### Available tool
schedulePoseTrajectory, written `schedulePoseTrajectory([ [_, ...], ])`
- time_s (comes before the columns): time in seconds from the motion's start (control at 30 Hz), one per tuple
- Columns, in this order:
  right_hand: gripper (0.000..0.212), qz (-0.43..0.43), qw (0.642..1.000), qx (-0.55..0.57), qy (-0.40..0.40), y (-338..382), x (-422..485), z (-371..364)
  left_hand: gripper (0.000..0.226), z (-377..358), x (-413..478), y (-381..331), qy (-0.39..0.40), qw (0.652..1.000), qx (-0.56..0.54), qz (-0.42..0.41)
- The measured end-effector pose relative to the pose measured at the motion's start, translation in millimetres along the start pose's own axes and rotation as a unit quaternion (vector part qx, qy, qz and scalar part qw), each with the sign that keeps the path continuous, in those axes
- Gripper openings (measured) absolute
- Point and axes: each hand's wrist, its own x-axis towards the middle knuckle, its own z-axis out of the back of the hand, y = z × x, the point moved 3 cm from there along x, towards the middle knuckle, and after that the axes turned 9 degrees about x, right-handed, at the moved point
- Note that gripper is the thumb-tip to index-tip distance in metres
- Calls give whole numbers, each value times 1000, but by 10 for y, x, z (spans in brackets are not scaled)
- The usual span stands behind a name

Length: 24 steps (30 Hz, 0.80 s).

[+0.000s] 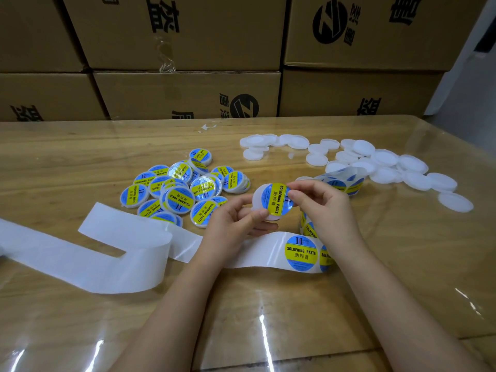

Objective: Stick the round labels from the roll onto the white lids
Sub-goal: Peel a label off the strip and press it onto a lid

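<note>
The right hand's thumb and forefinger are pressed together on the right edge of a round blue-and-yellow label. The other fingers of the right hand are loosely curled behind them. The label lies across a white lid and is set a little to the right, so a crescent of bare white shows on the lid's left side. Whether the label is stuck down flat cannot be told.

The left hand grips this lid, with its thumb on the near edge and its fingers curled underneath. Both hands hold the lid raised above the middle of the table, which is wooden under a clear plastic sheet.

Just near of the hands lies the label strip, with the next label face up on it, beside the right wrist. The strip curls up behind the right hand, and more labels show in a loop on the far side. To the left, the empty backing paper trails off in folds towards the table's left edge.

A heap of labelled lids sits left of the hands. Plain white lids lie scattered to the far right. Stacked cardboard boxes stand along the far edge of the table.
</note>
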Motion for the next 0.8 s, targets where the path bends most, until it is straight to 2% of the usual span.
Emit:
schedulePoseTrajectory([
  [0.8,18,-5,999,-51,2,-24,-40,-22,21,-6,-9,-1,12,1000,17,-9],
])
